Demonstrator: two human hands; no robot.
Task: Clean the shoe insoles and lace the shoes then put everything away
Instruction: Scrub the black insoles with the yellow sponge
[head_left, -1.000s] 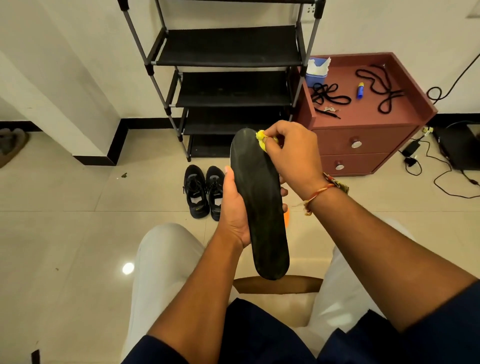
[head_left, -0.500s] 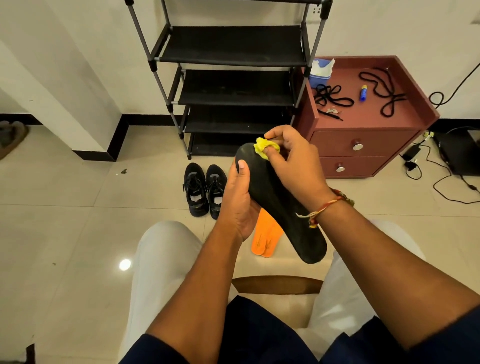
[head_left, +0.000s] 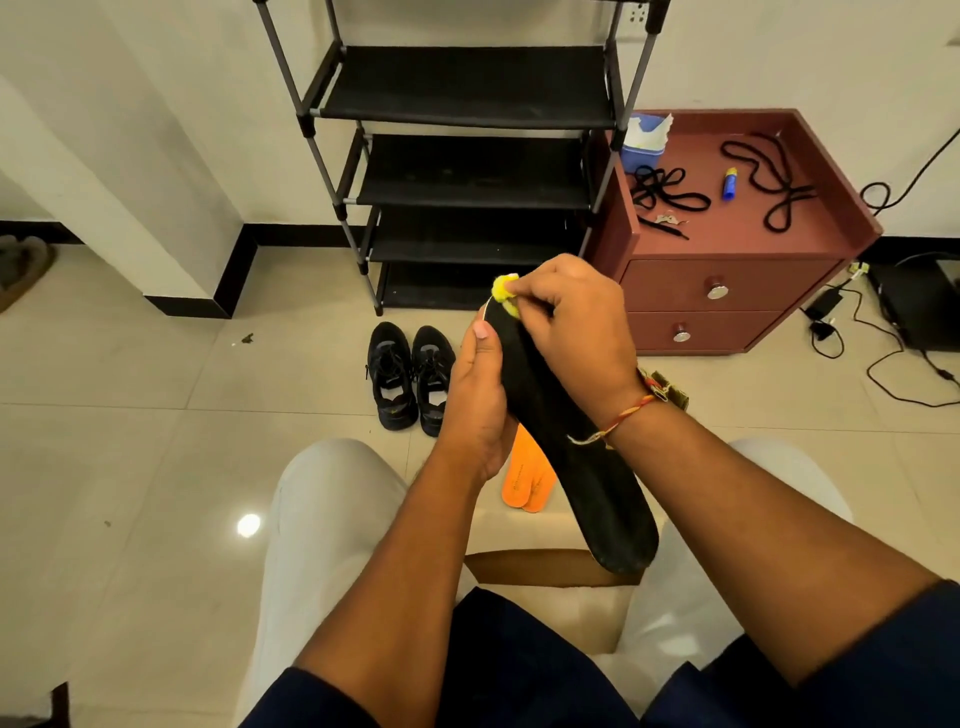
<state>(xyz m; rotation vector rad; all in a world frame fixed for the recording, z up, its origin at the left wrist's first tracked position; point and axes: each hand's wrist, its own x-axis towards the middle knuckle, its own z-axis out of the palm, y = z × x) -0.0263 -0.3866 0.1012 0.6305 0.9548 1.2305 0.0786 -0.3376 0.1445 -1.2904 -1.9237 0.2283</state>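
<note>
My left hand (head_left: 475, 402) grips a long black insole (head_left: 597, 483) by its left edge, thumb up near the top end. The insole slants from upper left to lower right above my lap. My right hand (head_left: 571, 327) pinches a small yellow cloth (head_left: 503, 292) against the insole's top end. Orange insoles (head_left: 525, 480) lie on the floor under my hands. A pair of black shoes (head_left: 410, 376) stands on the tiles before the shoe rack (head_left: 467, 156). Two black laces (head_left: 667, 192) (head_left: 774, 182) lie on the red cabinet's top.
The red two-drawer cabinet (head_left: 727, 291) stands right of the rack, with a blue tub (head_left: 644, 143) and a small blue tube (head_left: 730, 183) on it. Cables and a charger (head_left: 852, 322) trail on the floor at right. I sit on a cream stool (head_left: 545, 566).
The insole has swung from upright to slanting toward the lower right, which uncovered the orange insoles. My right hand keeps the yellow cloth at the insole's top end.
</note>
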